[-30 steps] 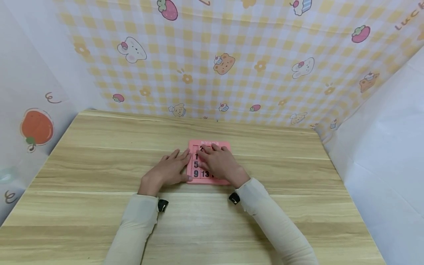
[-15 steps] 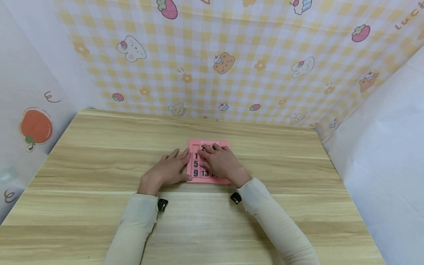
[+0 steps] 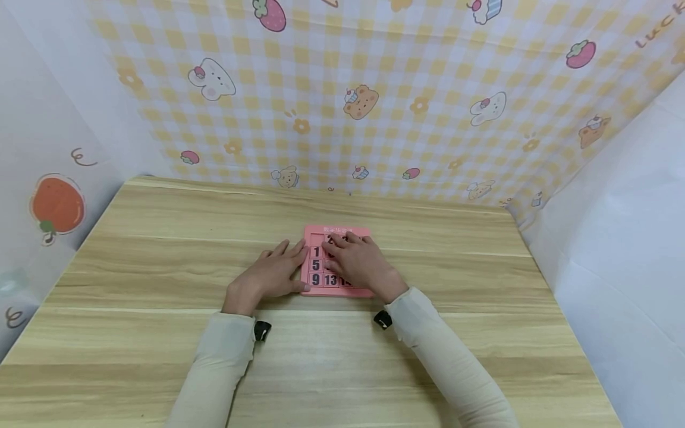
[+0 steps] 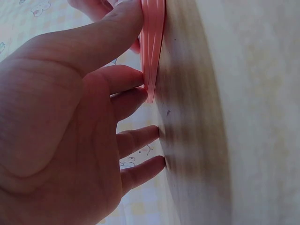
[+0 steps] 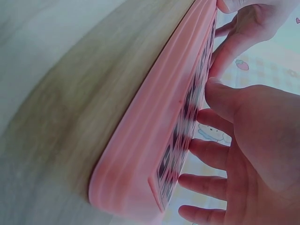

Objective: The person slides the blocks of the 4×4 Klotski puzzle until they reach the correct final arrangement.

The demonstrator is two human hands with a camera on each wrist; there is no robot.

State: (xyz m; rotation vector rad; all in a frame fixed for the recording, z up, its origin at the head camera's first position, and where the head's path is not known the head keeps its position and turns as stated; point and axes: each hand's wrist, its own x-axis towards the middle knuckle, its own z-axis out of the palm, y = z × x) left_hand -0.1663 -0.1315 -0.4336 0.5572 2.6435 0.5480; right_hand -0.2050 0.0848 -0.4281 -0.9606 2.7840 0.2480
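Note:
A pink number slide puzzle [image 3: 316, 291] lies flat on the table, its tiles printed with black numerals. The top left slot is bare, with the tiles 1, 5 and 9 below it in the left column. My left hand [image 3: 270, 276] touches the puzzle's left side, its thumb at the near left corner. In the left wrist view, two fingertips meet the frame's side while the other two reach down at the table. My right hand [image 3: 355, 261] lies over the right part, fingertips on the tiles, hiding many of them. The right wrist view shows its fingers [image 5: 206, 185] spread along the tile face.
The wood-grain table [image 3: 160, 261] extends around the puzzle on every side. A yellow checked cloth [image 3: 321, 142] with cartoon prints hangs behind its far edge. White sheets [image 3: 615, 255] stand at both sides.
My right hand has shifted slightly right over the tiles. The tile 2 has slid right with it, and the bare slot at top left shows wider. My left hand stays in place.

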